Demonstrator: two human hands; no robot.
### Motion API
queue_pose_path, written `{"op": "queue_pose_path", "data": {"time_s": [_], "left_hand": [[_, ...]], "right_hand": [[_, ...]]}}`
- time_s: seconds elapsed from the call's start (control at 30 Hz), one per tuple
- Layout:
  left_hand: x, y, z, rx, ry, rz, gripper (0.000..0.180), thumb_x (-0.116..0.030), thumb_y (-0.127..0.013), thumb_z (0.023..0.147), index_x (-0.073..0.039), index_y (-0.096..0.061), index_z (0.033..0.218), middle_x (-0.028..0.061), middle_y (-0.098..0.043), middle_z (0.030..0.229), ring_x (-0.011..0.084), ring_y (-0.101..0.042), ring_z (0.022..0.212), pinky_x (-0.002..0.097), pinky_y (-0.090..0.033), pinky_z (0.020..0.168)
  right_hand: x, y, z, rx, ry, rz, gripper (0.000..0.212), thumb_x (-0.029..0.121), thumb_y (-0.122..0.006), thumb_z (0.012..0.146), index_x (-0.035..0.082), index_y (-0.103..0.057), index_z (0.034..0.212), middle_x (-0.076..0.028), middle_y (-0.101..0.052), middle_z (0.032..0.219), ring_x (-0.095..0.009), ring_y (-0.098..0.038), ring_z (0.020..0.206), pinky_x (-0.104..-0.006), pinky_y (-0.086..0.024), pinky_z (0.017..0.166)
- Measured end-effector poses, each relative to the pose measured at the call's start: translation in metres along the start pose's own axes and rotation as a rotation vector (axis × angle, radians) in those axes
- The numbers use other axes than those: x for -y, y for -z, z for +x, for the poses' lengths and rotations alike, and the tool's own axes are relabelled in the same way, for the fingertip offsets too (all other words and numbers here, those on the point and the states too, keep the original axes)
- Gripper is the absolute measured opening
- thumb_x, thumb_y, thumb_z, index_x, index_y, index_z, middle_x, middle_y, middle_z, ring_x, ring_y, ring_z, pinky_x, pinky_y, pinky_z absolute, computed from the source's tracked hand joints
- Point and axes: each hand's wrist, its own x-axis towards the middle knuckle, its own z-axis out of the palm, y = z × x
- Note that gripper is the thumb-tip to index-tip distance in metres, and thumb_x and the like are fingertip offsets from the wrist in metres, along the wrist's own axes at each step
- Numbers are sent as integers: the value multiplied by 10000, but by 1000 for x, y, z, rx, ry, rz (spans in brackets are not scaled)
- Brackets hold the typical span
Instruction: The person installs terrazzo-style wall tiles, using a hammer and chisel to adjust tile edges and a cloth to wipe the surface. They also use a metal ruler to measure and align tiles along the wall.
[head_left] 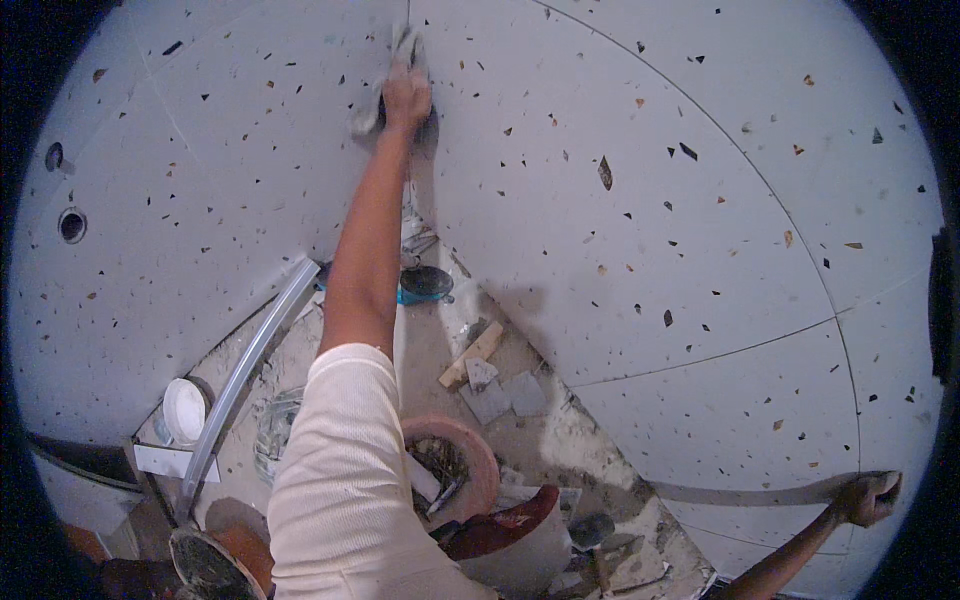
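Observation:
My left hand point(407, 98) reaches up to the corner where two speckled wall panels meet. Its fingers are closed on a grey-white rag point(366, 121), which bunches out beside the wrist and above the knuckles; motion blurs its edges. Far to the right, my right hand point(868, 498) is against or close to the right wall panel point(620, 200), its fingers curled. Whether it holds anything is too small to make out. The left wall panel point(230, 130) carries the same dark and brown flecks.
Below lie a pink-rimmed bucket point(482, 470) with debris, a white bucket point(525, 550) with a dark red thing in it, and broken tile pieces point(487, 400). A clear plastic strip point(245, 370) leans near a white round container point(185, 410). Two round holes, one ringed point(72, 225), pierce the left wall.

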Motion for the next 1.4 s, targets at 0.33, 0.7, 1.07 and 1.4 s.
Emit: {"op": "queue_pose_path", "data": {"time_s": [0.33,0.7,1.07,1.4], "left_hand": [[21,17,-19,150,281,-58,340,-173,-465,826,74,-570,1033,327,-582,999,479,-558,937,506,-445,822],[-19,-2,78,132,-178,156,421,-309,-422,944,41,-525,1155,269,-504,1236,407,-459,1158,436,-363,974],[11,-45,-317,30,1689,-667,745,-594,-323,940,17,-397,1361,144,-511,1309,301,-473,1193,422,-334,1039],[-87,-50,-385,147,1947,-834,729,-621,-292,932,-19,-457,1309,150,-574,1185,324,-565,1053,474,-448,909]], "right_hand": [[11,-8,-11,-5,-21,59,431,410,-611,886,14,-670,1044,-147,-640,1067,-253,-627,943,-359,-496,828],[-7,-4,-4,-53,-56,23,430,435,-632,852,23,-709,948,-143,-698,927,-271,-650,821,-364,-505,749],[-40,-16,13,-95,169,11,449,447,-640,857,13,-701,954,-145,-690,961,-265,-654,842,-368,-515,747],[-60,0,16,-21,317,43,290,231,-699,810,29,-672,1016,-112,-685,995,-235,-665,812,-324,-535,708]]}}
